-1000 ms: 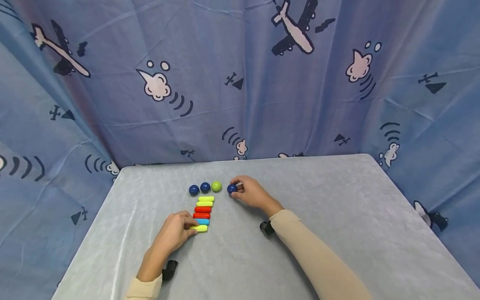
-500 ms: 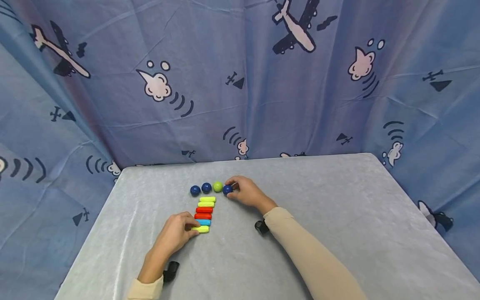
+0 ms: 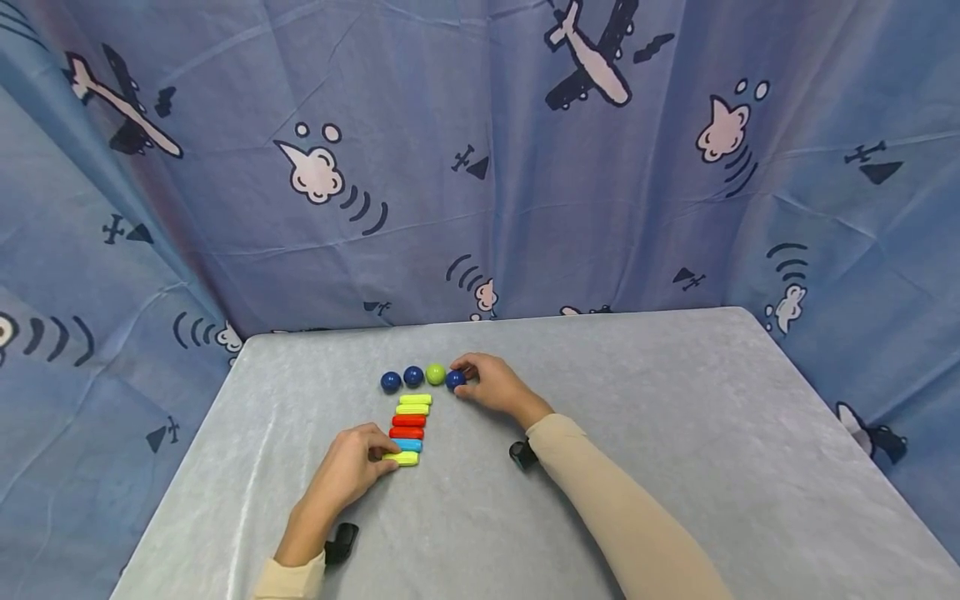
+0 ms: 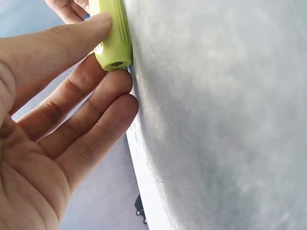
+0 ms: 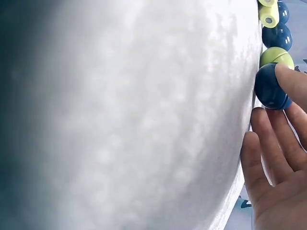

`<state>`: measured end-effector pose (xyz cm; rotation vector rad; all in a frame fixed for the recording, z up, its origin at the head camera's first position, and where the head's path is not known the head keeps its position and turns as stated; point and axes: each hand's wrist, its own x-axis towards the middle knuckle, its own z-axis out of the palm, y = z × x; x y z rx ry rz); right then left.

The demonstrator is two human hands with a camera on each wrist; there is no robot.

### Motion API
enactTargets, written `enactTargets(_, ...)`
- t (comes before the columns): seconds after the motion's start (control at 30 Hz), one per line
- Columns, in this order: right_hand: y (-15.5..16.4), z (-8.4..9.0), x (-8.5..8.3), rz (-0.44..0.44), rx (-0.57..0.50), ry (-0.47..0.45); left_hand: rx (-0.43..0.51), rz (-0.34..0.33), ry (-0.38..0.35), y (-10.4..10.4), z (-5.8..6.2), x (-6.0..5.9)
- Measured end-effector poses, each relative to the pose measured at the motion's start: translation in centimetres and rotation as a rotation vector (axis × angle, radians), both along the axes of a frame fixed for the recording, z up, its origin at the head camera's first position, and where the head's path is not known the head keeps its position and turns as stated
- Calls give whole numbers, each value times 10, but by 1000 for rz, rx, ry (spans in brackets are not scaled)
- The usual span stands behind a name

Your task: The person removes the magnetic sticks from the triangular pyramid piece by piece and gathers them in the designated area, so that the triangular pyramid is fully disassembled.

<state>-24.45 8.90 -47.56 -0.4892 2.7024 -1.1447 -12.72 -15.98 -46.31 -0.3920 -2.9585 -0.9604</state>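
Note:
My left hand [image 3: 347, 462] pinches the end of a yellow-green plastic cylinder [image 3: 408, 458], the nearest in a column on the table. In the left wrist view this cylinder [image 4: 116, 45] has ridged sides and a small hole in its end, with the thumb across it. Just beyond lie a light blue cylinder [image 3: 411, 446], two red cylinders [image 3: 408, 421] and two more yellow-green cylinders [image 3: 416, 400]. My right hand [image 3: 495, 385] holds a dark blue ball [image 3: 454, 380] between thumb and fingers, right beside a green ball [image 3: 436, 374]. The right wrist view shows this blue ball [image 5: 269, 86] overlapping the green one.
Two other dark blue balls [image 3: 402, 379] continue the row to the left of the green ball. Everything lies on a grey cloth-covered table [image 3: 637, 467]. A blue curtain [image 3: 420, 167] with printed planes hangs behind and at both sides.
My right hand has brought the dark blue ball leftward to the green ball, then stayed there over the last half second. The left hand keeps its hold on the yellow-green cylinder.

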Motion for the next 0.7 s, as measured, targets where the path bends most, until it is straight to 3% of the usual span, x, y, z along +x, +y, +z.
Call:
enactTargets(0.37,15,7,2,9,21,-37,-2,17,-19,0,1,-2)
enactTargets(0.7,52,23,16,108,199,49,11,8,-19,-17,12,-8)
